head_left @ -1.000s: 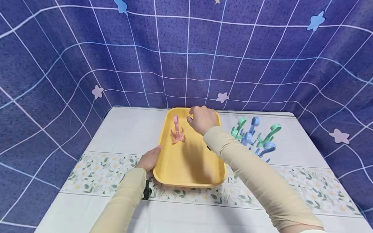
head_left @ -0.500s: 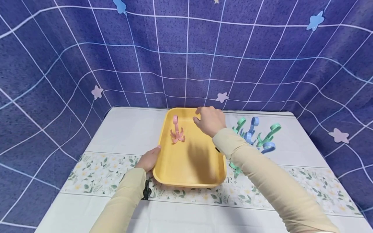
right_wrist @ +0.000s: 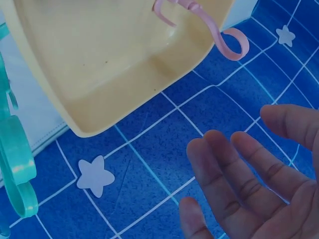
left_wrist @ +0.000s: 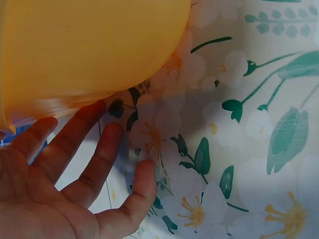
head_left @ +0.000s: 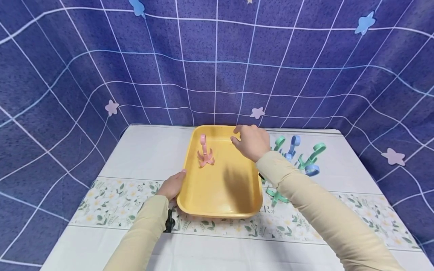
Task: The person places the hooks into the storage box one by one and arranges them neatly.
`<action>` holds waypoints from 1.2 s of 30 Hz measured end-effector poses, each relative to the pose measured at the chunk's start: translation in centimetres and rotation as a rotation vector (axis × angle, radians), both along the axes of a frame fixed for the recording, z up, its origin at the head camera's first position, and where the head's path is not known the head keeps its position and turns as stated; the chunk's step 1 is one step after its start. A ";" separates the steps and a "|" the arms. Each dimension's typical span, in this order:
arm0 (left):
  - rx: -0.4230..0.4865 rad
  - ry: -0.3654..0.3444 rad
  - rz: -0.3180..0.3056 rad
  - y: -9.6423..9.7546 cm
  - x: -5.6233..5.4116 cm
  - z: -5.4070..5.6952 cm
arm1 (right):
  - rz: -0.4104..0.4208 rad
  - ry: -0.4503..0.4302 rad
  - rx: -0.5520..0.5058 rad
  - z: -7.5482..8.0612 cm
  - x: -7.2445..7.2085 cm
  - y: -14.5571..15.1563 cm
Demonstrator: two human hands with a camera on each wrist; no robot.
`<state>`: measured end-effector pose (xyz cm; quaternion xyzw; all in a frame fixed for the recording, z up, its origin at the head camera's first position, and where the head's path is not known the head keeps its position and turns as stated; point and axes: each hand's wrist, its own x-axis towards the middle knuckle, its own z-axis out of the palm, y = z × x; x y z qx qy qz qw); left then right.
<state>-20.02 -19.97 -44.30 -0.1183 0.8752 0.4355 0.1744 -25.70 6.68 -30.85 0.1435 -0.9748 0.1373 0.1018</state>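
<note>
Left hand [head_left: 172, 185] spread at the left wall of the yellow tray [head_left: 217, 195], presumably bracing it; contact's hard to confirm. Right hand [head_left: 252, 142] empty, fingers loose, above tray's far-right rim. Pink hook [head_left: 205, 159] inside tray, far left, upright on splayed legs. Green hooks [head_left: 317, 149], blue hooks [head_left: 312, 171] right of tray.

Right of the yellow tray [head_left: 220, 215], the right sleeve [head_left: 315, 201] hides parts of the blue hooks [head_left: 312, 170]; the right hand [head_left: 252, 142] covers the tray's far right corner. The right wrist view's top edge crops the pink hook [right_wrist: 212, 24] inside the tray.
</note>
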 end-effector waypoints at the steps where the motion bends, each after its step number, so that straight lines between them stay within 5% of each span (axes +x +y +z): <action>1: -0.005 0.001 0.000 0.0 0.0 0.0 | 0.002 -0.005 -0.002 0.1 0.1 0.1; 36: 0.016 -0.018 -0.011 -0.3 0.1 0.4 | -0.039 0.034 -0.122 1.1 1.3 5.8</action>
